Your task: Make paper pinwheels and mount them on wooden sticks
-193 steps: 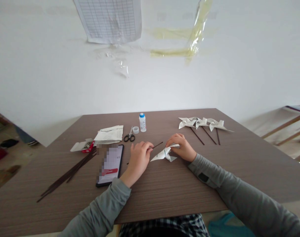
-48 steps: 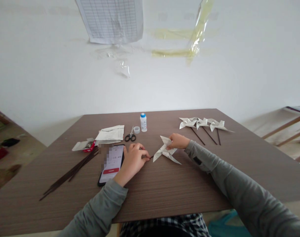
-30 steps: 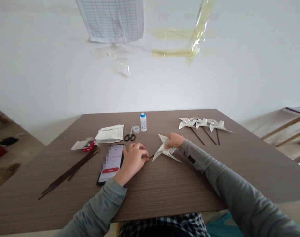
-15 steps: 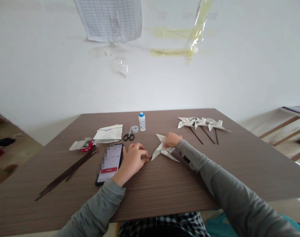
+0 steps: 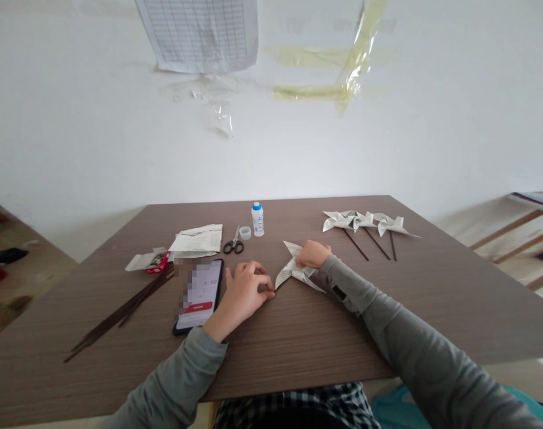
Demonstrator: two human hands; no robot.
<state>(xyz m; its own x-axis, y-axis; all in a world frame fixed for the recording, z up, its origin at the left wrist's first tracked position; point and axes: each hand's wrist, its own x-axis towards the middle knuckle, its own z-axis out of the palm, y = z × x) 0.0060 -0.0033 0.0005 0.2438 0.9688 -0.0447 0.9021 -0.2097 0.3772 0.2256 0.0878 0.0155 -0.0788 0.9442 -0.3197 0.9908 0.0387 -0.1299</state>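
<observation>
A four-pointed pinwheel [image 5: 290, 271] of printed paper lies on the table in front of me. My right hand [image 5: 313, 255] is closed on its upper right part, and the fingertips are hidden behind the hand. Beside the lower left point of the pinwheel, my left hand [image 5: 251, 290] rests on the table with thumb and fingers pinched together. A sliver of dark stick [image 5: 281, 282] shows along the paper's lower left edge by those fingertips; most of it is hidden.
Left of my hand lies a phone [image 5: 199, 296], with several dark sticks [image 5: 123, 308] and a red-and-white box [image 5: 157, 262] beyond. Stacked paper [image 5: 196, 241], scissors [image 5: 233, 245], a small cup [image 5: 245, 233] and a blue-capped bottle [image 5: 257, 220] stand further back. Finished pinwheels [image 5: 364, 221] lie back right.
My left hand has shifted slightly right, its fingertips now at the pinwheel's lower left point. The dark stick piece seen between them is now mostly covered. My right hand stays on the paper.
</observation>
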